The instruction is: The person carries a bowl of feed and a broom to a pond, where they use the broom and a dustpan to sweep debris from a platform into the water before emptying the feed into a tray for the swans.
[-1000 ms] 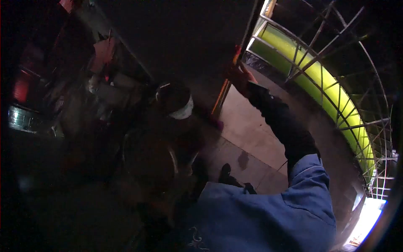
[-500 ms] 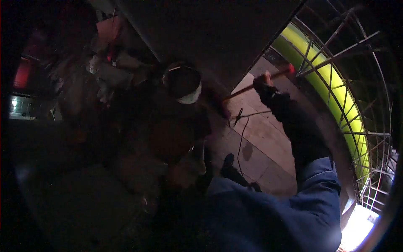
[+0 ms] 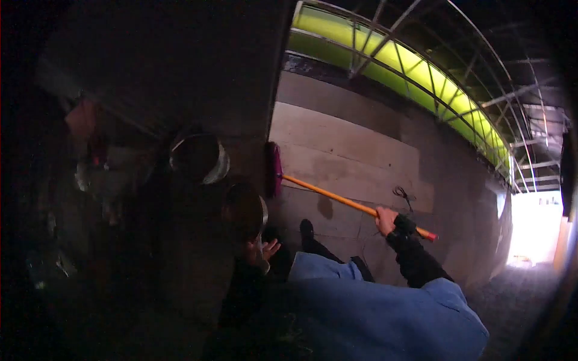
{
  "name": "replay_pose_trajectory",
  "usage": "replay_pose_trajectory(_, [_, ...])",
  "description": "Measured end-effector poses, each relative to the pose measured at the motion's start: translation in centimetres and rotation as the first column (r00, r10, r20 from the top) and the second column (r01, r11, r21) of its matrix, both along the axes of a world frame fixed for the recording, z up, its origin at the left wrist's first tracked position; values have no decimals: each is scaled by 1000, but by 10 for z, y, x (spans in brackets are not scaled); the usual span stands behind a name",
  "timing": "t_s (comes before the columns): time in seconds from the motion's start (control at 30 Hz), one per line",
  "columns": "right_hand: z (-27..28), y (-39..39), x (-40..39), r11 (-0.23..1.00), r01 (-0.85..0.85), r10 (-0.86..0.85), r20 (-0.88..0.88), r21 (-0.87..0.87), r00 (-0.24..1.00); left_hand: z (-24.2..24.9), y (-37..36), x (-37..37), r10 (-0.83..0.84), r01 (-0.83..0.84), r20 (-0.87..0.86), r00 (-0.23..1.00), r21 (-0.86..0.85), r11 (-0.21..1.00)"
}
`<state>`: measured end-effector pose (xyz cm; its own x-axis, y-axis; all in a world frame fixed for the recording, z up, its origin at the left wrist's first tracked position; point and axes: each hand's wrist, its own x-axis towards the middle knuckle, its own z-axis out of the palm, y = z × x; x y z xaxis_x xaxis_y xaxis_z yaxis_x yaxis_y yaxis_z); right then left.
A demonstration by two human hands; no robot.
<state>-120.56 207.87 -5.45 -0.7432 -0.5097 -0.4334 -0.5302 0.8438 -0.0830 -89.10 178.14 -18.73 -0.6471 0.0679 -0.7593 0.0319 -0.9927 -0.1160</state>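
Observation:
My right hand (image 3: 386, 221) is closed round the orange handle (image 3: 337, 197) of a broom, near its red end cap (image 3: 431, 236). The broom's purple head (image 3: 275, 170) is at the edge of the dark surface on the left, over the pale floor. Low in the middle, my left hand (image 3: 265, 249) shows in shadow with its fingers apart. It is beside the rim of a dark round container (image 3: 264, 212). Another bucket-like container (image 3: 219, 168) with a light rim stands just beyond it.
Pale floor panels (image 3: 337, 144) lie ahead, with a loose cord (image 3: 403, 194) on them. A metal lattice (image 3: 397, 45) with a yellow-green band runs along the far side. Bright light (image 3: 534, 225) enters at the right. Dim, cluttered things fill the left.
My view has turned to the right, showing more floor and the bright opening. The broom now slants down toward my right hand, which still holds it. My left hand has become visible.

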Motion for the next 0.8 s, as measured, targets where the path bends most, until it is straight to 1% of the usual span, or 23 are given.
replay_pose_trajectory(0.03, [7,16,14,993,117,-114,77,-30,990,0,1,-5,-11,11,2,1000,7,1000])
replay_pose_trajectory(0.1, [-13,57,45,981,180,-185,-85,-68,979,-3,2,-12,-18,18,5,1000,21,1000])
replay_pose_trajectory(0.17, [-8,82,66,957,289,-289,-1,0,957,-8,-1,-16,-14,15,-21,1000,39,999])
replay_pose_trajectory(0.23, [-22,117,91,950,311,-311,-4,-6,950,-16,-3,-14,18,-11,-86,996,83,997])
replay_pose_trajectory(0.3, [-16,133,100,898,433,-439,135,75,888,-30,2,-20,56,-22,-188,981,181,983])
replay_pose_trajectory(0.33, [-13,139,105,908,413,-420,151,74,895,-39,5,-26,77,-13,-255,964,243,970])
replay_pose_trajectory(0.37, [-13,146,108,850,518,-526,171,95,833,-47,12,-30,81,-9,-281,956,247,969])
replay_pose_trajectory(0.4, [-16,154,112,777,618,-629,186,118,755,-42,18,-38,76,14,-319,945,269,963])
replay_pose_trajectory(0.43, [-23,161,121,784,609,-620,197,120,759,-37,31,-38,11,10,-243,970,85,996])
replay_pose_trajectory(0.47, [-26,167,126,758,644,-652,145,104,744,-19,41,-43,-58,44,-140,988,-101,994])
replay_pose_trajectory(0.5, [-29,172,126,727,681,-687,93,85,721,-5,45,-53,-104,88,-41,994,-281,956])
replay_pose_trajectory(0.53, [-32,177,122,723,685,-690,101,86,716,9,49,-65,-143,165,85,986,-439,883])
replay_pose_trajectory(0.57, [-36,184,114,709,701,-705,120,83,699,13,49,-85,-274,315,210,938,-197,928])
replay_pose_trajectory(0.6, [-38,192,103,691,719,-722,136,78,679,21,50,-109,-424,423,296,856,70,904])
replay_pose_trajectory(0.63, [-37,196,91,677,732,-735,140,79,664,41,54,-131,-440,440,299,847,70,895])
replay_pose_trajectory(0.7, [-40,193,74,665,746,-741,177,49,648,76,57,-158,-474,554,434,766,-73,829])
replay_pose_trajectory(0.73, [-46,188,73,655,755,-748,178,38,640,71,55,-159,-481,565,431,763,-84,821])
replay_pose_trajectory(0.8, [-51,182,64,662,748,-738,127,-53,662,68,54,-161,-420,465,299,857,-96,880])
